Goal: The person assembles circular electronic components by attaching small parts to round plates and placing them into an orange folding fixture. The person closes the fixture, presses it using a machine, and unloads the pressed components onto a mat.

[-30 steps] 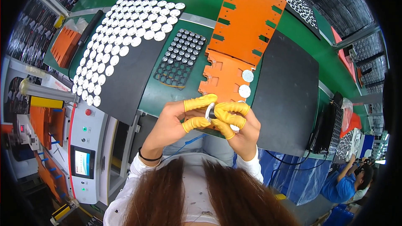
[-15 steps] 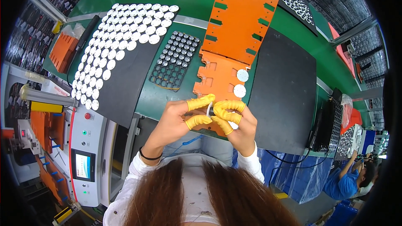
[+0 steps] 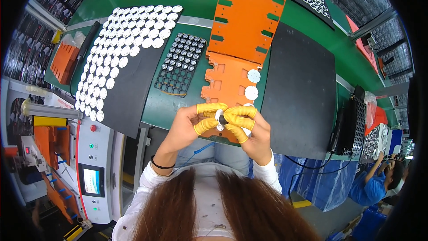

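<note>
Over the near end of an orange fixture (image 3: 226, 72), both my hands meet, with yellow covers on several fingertips. Between thumb and fingers, my left hand (image 3: 187, 124) pinches a white round disc (image 3: 218, 115), tilted so part of its face shows. My right hand (image 3: 253, 129) is closed on a small black round part (image 3: 223, 119) pressed against or right beside the disc; the fingers hide most of it. Along the fixture's right side lie white discs, a far one (image 3: 253, 76) and a nearer one (image 3: 251, 93); others are partly covered by my right hand.
Left of the fixture sits a black tray (image 3: 174, 79) partly filled with small silver-topped round parts. Farther left, many white discs (image 3: 127, 31) cover part of a black mat (image 3: 129, 93). The fixture's raised orange panel (image 3: 247, 13) stands behind. A control panel (image 3: 91, 180) is at lower left.
The white disc has turned from nearly edge-on to show more of its face. My left fingers have shifted slightly around it. The whole view has moved a little.
</note>
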`<state>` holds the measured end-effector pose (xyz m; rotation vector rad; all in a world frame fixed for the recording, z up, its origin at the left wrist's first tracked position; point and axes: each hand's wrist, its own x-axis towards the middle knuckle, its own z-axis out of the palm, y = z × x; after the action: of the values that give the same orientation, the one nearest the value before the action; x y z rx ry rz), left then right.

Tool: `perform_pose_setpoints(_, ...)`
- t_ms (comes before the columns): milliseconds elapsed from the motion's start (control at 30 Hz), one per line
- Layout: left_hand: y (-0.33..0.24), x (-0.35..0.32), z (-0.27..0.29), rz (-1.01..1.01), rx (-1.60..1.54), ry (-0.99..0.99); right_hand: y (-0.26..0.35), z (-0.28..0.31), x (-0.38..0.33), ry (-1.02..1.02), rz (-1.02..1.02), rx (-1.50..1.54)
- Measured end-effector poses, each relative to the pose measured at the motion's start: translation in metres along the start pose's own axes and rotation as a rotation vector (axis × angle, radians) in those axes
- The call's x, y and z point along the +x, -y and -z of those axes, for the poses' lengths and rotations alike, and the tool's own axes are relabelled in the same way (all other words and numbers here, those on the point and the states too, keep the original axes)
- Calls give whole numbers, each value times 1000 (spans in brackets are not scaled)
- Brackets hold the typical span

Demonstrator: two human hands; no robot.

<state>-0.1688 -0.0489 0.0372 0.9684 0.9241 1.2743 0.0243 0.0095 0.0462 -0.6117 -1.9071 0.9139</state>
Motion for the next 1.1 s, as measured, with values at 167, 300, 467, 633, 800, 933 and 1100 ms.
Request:
perform_pose_setpoints(167, 13, 1, -7, 39, -152, -31, -2, 0, -4, -21, -27, -36)
perform_pose_setpoints(300, 20, 1, -8, 3, -184, -36, 6, 1, -2, -25, -28, -65)
perform_pose_setpoints(467, 31, -1, -17, 102, -459, -53, 7, -4, -2, -57, -20, -245)
perform_pose_setpoints(633, 28, -4, -18, 146, -268, -76, 3, -7, -9, -144, -66, -234)
perform_pose_setpoints(800, 28, 1, -27, -122, 70, -207, 6, -5, -6, -132, -34, -324)
perform_pose_setpoints(933, 29, 4, -14, 31, 18, -181, 5, -3, -6, -30, -72, -310)
perform_pose_setpoints(1100, 28, 35, 3, 33, 159, -328, -6, 7, -8, -83, -190, -249)
